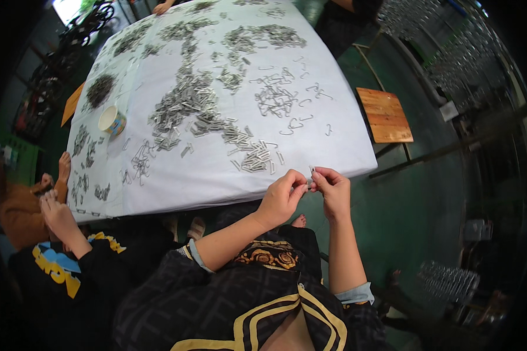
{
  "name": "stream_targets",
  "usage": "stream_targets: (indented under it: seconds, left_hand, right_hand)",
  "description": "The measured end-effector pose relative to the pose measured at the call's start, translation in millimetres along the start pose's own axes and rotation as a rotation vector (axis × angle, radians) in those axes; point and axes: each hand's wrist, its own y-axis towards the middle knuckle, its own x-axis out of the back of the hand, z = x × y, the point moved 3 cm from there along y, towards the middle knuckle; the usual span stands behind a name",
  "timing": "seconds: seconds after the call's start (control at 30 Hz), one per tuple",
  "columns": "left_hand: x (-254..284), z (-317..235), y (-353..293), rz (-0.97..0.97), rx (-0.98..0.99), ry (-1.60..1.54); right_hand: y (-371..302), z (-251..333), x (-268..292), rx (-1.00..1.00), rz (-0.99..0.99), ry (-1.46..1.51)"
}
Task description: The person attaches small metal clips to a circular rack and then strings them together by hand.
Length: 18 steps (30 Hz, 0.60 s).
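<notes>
My left hand [281, 198] and my right hand [334, 192] meet just off the near edge of the white-covered table, fingertips almost touching. Each is closed in a pinch. A small metal piece [312, 169] peeks out at the right fingertips; most of it is hidden. What the left fingers pinch is too small to make out. Just beyond my hands lies a pile of short silvery metal strips [257, 157], which joins a larger heap [184, 105]. Bent wire hooks [275, 98] lie scattered farther off to the right.
A paper cup [112, 121] and a dark pile of small parts [101, 90] stand at the left. A co-worker's hands [57, 213] are at the left table edge; another person's hand [163, 7] is at the far edge. A wooden stool [384, 115] stands right of the table.
</notes>
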Motion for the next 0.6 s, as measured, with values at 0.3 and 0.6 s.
stream_targets:
  seconds: [0.3,0.6]
  left_hand:
    - [-30,-2,2,0.125,-0.058,0.029]
    - [-38,7,0,0.239,-0.064,0.029]
  right_hand:
    - [-42,2,25,0.193,-0.16,-0.224]
    - [-51,1,25,0.288,-0.235,-0.224]
